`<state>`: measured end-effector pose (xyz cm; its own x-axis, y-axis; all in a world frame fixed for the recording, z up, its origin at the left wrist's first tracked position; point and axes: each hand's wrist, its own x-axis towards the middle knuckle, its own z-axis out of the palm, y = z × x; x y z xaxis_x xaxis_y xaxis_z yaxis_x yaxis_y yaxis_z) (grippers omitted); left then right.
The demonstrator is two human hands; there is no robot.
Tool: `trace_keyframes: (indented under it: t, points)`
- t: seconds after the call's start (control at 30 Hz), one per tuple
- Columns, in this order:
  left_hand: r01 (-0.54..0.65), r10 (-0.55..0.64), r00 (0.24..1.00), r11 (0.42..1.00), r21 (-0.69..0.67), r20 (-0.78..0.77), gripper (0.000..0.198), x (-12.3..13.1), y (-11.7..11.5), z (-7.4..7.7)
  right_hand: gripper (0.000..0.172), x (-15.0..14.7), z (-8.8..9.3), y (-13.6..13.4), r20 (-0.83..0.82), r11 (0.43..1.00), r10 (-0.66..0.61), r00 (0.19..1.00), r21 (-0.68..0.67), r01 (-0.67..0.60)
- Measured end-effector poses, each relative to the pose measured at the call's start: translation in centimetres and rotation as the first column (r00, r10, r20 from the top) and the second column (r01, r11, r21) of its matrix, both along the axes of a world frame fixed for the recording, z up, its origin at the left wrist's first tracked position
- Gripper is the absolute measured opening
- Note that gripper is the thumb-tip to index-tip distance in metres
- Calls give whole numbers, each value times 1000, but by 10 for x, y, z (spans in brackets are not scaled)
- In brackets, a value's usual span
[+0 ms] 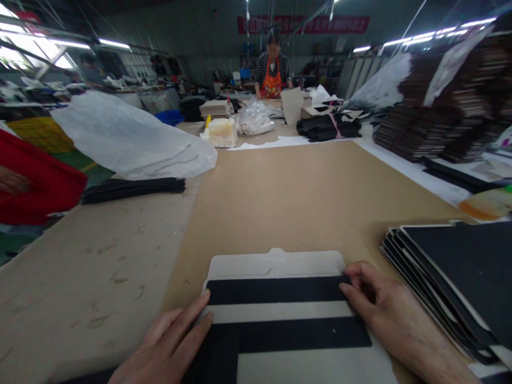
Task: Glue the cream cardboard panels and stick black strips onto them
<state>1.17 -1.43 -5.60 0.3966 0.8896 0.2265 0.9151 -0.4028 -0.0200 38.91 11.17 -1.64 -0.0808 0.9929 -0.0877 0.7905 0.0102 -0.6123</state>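
A pale board (276, 264) with rounded corners and a small tab on its far edge lies in front of me. Across it run a far black strip (276, 290) and a nearer black strip (296, 334), with another dark piece at the lower left. My left hand (172, 336) rests at the board's left edge, fingers stretched out and fingertips touching the ends of the strips. At the other side, my right hand (372, 298) pinches the right end of the far strip between thumb and fingers.
On the right lies a stack of black-faced boards (456, 272), with a bottle (486, 204) behind it. Tall brown bundles (432, 117) stand farther back. A plastic sheet (140, 138) and black strips (136, 188) lie left. A person in an orange apron (272, 80) stands at the far end.
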Motion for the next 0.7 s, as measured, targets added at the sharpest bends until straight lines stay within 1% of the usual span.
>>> trace_keyframes:
  t: [0.07, 0.13, 0.2, 0.23, 0.27, 0.33, 0.4, 0.43, 0.5, 0.57, 0.63, 0.7]
  points:
    - [-29, 29, 1000, 1000, -4, 3, 78, 1, 0, -2, 25, 1, -5, 0, 23, 997, 25, 999, 73, -27]
    - [-102, 102, 995, 994, -36, -1, 81, 7, 1, 4, 22, 2, -11, -2, 62, 978, 82, 995, 188, -92]
    - [-165, 164, 986, 982, -92, -8, 79, 19, 4, 19, 23, 1, -14, -5, 142, 941, 152, 978, 283, -187]
    - [-196, 195, 981, 972, -133, -15, 76, 27, 7, 29, 24, -1, -14, -7, 209, 926, 180, 961, 293, -237]
    - [-217, 217, 976, 960, -178, -22, 73, 36, 10, 40, 24, -4, -12, -9, 293, 920, 198, 935, 273, -280]
    - [-254, 248, 967, 932, -260, -56, 69, 53, 17, 61, 25, -12, -4, -15, 474, 923, 211, 855, 190, -334]
    - [-270, 247, 962, 917, -294, -113, 64, 67, 22, 76, 30, -19, 7, -21, 608, 930, 210, 765, 116, -348]
    - [-273, 241, 960, 916, -294, -141, 62, 73, 24, 80, 32, -22, 12, -23, 645, 932, 204, 736, 102, -348]
    - [-276, 233, 956, 920, -279, -176, 57, 80, 26, 85, 33, -24, 17, -27, 677, 930, 190, 711, 108, -352]
    - [-280, 235, 954, 922, -266, -187, 55, 83, 25, 84, 33, -23, 19, -28, 685, 919, 194, 702, 123, -374]
    - [-275, 232, 954, 928, -252, -189, 57, 84, 24, 82, 32, -23, 20, -30, 694, 903, 224, 684, 117, -414]
    - [-269, 224, 953, 934, -233, -205, 61, 87, 24, 82, 34, -26, 24, -33, 718, 885, 267, 643, 82, -458]
